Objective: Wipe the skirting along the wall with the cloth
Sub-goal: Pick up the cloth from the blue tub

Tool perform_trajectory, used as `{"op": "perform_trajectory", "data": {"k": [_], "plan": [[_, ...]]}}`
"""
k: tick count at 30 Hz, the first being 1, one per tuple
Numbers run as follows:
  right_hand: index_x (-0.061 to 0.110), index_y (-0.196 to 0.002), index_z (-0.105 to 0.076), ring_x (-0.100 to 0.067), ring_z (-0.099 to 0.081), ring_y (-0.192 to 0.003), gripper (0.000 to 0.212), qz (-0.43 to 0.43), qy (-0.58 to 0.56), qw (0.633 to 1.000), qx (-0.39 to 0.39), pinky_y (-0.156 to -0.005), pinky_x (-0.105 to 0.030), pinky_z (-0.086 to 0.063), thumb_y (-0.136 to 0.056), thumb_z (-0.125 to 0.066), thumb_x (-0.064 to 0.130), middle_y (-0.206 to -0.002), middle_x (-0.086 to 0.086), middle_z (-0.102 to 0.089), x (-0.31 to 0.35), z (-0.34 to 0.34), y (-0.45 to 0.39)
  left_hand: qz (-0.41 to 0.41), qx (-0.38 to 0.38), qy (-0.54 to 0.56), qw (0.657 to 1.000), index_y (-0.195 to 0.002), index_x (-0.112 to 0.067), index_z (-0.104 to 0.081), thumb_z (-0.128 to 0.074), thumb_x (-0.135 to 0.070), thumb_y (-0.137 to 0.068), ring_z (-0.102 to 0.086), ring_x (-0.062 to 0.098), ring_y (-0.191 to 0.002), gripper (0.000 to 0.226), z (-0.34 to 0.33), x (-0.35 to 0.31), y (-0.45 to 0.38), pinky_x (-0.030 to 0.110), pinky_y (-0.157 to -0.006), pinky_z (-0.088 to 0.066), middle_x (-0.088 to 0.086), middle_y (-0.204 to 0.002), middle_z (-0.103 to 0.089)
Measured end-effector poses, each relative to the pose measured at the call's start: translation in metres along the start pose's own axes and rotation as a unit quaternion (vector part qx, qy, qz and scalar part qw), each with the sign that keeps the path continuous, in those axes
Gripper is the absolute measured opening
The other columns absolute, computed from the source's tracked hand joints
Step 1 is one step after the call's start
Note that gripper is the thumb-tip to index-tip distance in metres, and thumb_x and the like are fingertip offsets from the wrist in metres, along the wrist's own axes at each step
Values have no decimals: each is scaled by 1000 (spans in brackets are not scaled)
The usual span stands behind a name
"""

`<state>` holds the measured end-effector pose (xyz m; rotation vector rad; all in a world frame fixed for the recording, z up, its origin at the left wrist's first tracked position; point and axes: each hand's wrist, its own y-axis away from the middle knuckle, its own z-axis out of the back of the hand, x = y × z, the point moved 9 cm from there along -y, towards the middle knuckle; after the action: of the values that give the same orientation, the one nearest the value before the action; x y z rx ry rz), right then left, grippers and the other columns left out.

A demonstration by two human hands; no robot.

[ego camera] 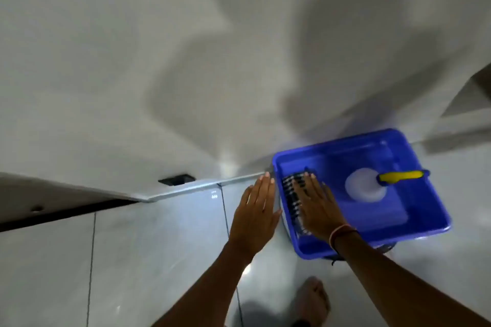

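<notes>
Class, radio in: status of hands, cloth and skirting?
Both hands open, right hand over striped cloth in blue tub. Left hand beside tub. Skirting untouched.

The floor (159,247) across the lower left of the frame lies bare, giving open passage toward the skirting (191,188) that runs from centre-left to the middle of the frame. A dark rectangular fitting (176,180) sits on the wall just above that strip. At centre-right a blue tub (372,236) stands against the wall and covers the skirting there. Inside it, a dark ribbed item (291,194) fills the left part and a white disc with a yellow handle (401,176) takes the middle. The left hand (255,215) hovers flat in the gap just left of the tub; the right hand (317,207) is spread flat over the tub's left part. A bare foot (313,297) stands at the bottom centre.
</notes>
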<state>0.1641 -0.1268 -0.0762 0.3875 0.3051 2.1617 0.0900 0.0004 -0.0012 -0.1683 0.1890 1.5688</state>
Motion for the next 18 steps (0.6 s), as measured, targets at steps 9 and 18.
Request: {"op": "perform_trajectory", "data": {"k": [9,18], "plan": [[22,-163,-12,-39,-1,-161,95,0,-68,997,21,-129,-58,-9,-89,-70,35,-173,-20,0,-27,-87,-41,-27,70,-7,997,-167,-1,-40,-44,-53,-110,-32,33,-162,77,-110,-5,-19,48,-130,-33,20,-175,-31],[24,-145,-55,-23,-74,-74,61,-249,-556,775,-168,-57,-28,-60,-96,-42,-10,-121,-4,-76,-18,-16,-5,-195,36,-131,971,-157,7,-53,-43,-51,-109,-46,40,-153,76,-33,95,-5,56,-120,-48,26,-165,-46]]}}
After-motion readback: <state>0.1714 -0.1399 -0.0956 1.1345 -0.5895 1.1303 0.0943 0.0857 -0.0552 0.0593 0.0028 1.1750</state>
